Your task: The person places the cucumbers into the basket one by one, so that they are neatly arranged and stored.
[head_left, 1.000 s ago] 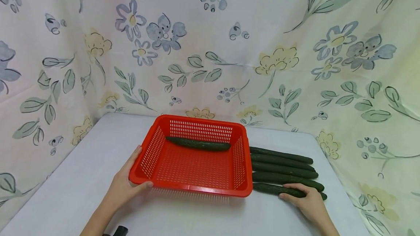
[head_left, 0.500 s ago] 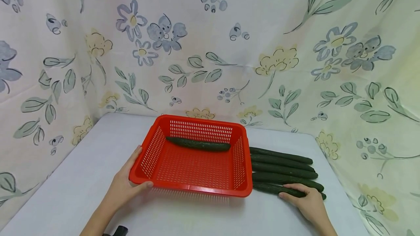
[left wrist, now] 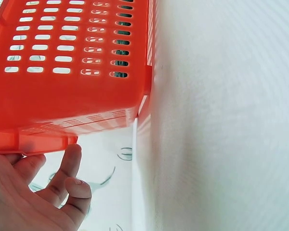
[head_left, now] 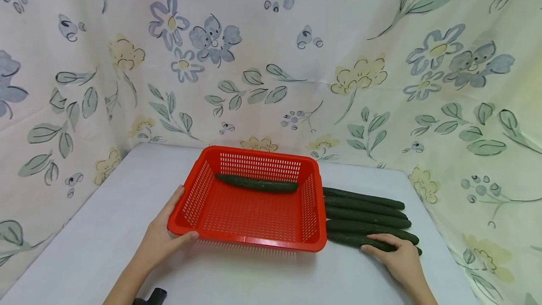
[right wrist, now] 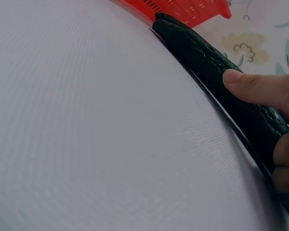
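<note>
A red plastic basket (head_left: 254,240) with slotted walls stands mid-table, one dark green cucumber (head_left: 256,184) lying inside along its far wall. My left hand (head_left: 163,229) grips the basket's near left corner, thumb over the front rim. In the left wrist view its fingers (left wrist: 71,161) curl under the rim. To the right of the basket, several long cucumbers (head_left: 368,212) lie side by side. The nearest cucumber (head_left: 349,240) is held by my right hand (head_left: 398,255), thumb on its near side. The right wrist view shows the thumb (right wrist: 238,82) against the cucumber's dark skin (right wrist: 202,57).
A white cloth (head_left: 254,281) covers the table. Behind and at both sides hangs a floral curtain (head_left: 271,107). A small black object (head_left: 155,297) shows beside the left wrist at the bottom edge. The basket's right wall overlaps the cucumbers' left ends in the head view.
</note>
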`<state>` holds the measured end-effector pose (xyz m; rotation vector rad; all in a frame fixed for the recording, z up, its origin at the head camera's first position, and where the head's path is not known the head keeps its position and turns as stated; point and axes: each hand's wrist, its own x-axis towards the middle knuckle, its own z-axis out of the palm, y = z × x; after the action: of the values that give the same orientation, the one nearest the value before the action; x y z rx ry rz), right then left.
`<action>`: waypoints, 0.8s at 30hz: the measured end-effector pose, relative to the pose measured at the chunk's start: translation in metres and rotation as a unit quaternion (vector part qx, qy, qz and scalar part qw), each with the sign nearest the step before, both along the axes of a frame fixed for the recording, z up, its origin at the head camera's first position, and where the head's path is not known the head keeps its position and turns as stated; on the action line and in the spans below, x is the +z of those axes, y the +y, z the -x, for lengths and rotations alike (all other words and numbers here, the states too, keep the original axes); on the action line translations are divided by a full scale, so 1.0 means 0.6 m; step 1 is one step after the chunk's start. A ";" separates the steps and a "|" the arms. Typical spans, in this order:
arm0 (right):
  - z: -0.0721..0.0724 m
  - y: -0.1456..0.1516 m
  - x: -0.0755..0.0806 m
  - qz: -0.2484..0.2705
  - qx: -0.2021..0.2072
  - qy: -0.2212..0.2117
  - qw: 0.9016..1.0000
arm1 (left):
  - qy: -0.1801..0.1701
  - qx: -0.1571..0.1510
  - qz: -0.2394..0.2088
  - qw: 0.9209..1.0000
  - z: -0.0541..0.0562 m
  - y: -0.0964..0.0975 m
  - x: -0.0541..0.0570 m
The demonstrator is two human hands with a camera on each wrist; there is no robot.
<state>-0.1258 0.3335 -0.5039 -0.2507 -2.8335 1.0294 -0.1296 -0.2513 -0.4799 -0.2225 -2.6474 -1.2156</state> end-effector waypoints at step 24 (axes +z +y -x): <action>-0.015 0.000 0.071 0.093 -0.085 0.048 0.991 | 0.015 0.004 0.012 1.000 -0.001 0.003 0.001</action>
<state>-0.1169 0.3333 -0.4616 -0.4389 -2.5812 1.2314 -0.1293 -0.2494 -0.4790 -0.2316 -2.6360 -1.1697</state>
